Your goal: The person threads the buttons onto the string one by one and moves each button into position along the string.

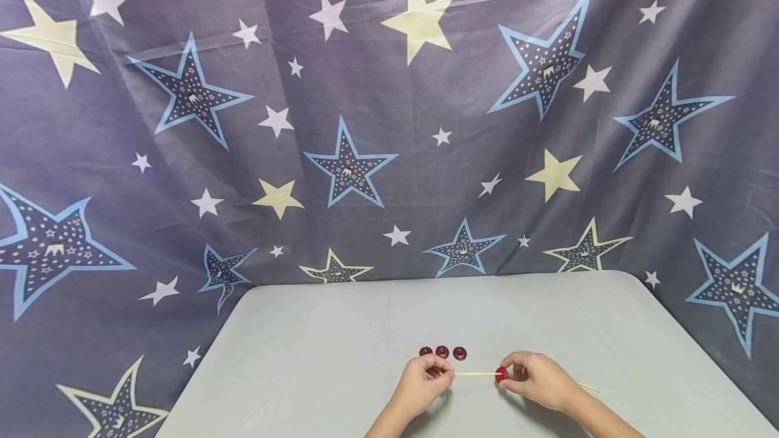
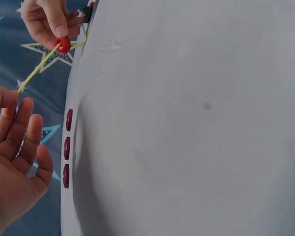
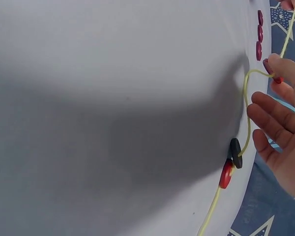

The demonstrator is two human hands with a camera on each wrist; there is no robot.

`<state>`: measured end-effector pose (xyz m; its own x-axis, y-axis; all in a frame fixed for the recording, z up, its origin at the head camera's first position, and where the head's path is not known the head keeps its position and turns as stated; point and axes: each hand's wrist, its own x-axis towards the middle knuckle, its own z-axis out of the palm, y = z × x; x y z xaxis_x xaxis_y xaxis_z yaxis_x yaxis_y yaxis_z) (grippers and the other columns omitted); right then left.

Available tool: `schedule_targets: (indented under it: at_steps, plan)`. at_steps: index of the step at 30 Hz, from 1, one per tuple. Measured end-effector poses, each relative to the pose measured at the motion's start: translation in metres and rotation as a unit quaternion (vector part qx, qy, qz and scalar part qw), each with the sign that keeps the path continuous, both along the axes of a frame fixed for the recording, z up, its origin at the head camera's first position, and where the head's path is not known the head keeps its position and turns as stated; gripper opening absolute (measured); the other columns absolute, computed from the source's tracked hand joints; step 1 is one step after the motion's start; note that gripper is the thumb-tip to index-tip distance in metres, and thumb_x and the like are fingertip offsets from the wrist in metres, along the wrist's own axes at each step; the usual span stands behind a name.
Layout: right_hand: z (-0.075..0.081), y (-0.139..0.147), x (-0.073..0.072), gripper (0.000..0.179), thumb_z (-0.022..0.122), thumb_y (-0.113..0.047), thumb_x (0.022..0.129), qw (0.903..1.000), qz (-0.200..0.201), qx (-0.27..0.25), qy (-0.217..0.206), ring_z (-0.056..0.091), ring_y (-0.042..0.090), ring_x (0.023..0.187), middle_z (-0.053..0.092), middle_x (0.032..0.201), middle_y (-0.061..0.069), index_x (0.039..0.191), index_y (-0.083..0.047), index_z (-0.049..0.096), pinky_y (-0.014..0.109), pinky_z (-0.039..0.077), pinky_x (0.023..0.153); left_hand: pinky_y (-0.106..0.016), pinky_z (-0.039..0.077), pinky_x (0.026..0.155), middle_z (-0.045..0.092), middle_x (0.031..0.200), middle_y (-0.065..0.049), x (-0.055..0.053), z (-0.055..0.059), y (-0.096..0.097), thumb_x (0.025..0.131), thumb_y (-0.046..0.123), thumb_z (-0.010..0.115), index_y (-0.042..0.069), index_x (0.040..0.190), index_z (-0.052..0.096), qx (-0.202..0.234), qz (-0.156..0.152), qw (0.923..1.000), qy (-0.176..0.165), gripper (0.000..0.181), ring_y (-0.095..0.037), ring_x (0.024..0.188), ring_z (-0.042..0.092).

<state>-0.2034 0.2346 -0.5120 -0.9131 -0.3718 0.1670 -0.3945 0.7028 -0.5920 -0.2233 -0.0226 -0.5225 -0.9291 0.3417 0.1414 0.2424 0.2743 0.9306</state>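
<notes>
Your left hand [image 1: 420, 381] pinches the yellow cord [image 1: 476, 374]; right of that, your right hand [image 1: 539, 380] pinches the threaded red button [image 1: 500, 378]. Expect light, limp cord and a hard, slick button: take its rim.

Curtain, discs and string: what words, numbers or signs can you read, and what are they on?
None: no word, brand or number can be read.
Curtain: little crowns on blue-edged stars, pictures only.
Discs: too small to tell about tiny writing.
String: no writing shows.
</notes>
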Motion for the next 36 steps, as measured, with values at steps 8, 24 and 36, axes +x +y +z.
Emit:
schedule_targets:
  at_steps: [8, 24, 36]
  plan:
    - [0.000, 0.004, 0.002, 0.024, 0.071, -0.034, 0.080, 0.9999, -0.006, 0.008, -0.004, 0.042, -0.005, 0.061, 0.053, 0.070, -0.013, 0.094, -0.014, 0.067, 0.020, 0.037, 0.054, -0.016, 0.045, 0.060, 0.064, 0.071, 0.003, 0.000, 0.000, 0.000, 0.078, 0.010, 0.067, 0.005, 0.081, 0.067, 0.000, 0.003, 1.0000, 0.002, 0.006, 0.000, 0.063, 0.051]
    - [0.003, 0.012, 0.005, 0.025, 0.071, -0.033, 0.080, 0.9998, -0.012, 0.016, -0.004, 0.040, -0.004, 0.059, 0.052, 0.069, -0.013, 0.094, -0.014, 0.067, 0.020, 0.036, 0.053, -0.017, 0.044, 0.062, 0.064, 0.073, 0.000, 0.002, 0.002, 0.000, 0.079, 0.012, 0.068, 0.006, 0.082, 0.067, 0.002, 0.005, 1.0000, -0.003, 0.006, -0.001, 0.065, 0.051]
    - [-0.001, 0.021, 0.005, 0.026, 0.072, -0.033, 0.079, 0.9993, -0.023, 0.027, 0.007, 0.038, -0.004, 0.058, 0.049, 0.068, -0.013, 0.094, -0.013, 0.067, 0.019, 0.034, 0.052, -0.017, 0.044, 0.062, 0.063, 0.075, 0.001, 0.000, 0.001, -0.001, 0.080, 0.010, 0.067, 0.004, 0.083, 0.067, 0.004, 0.005, 1.0000, -0.006, 0.006, -0.001, 0.067, 0.051]
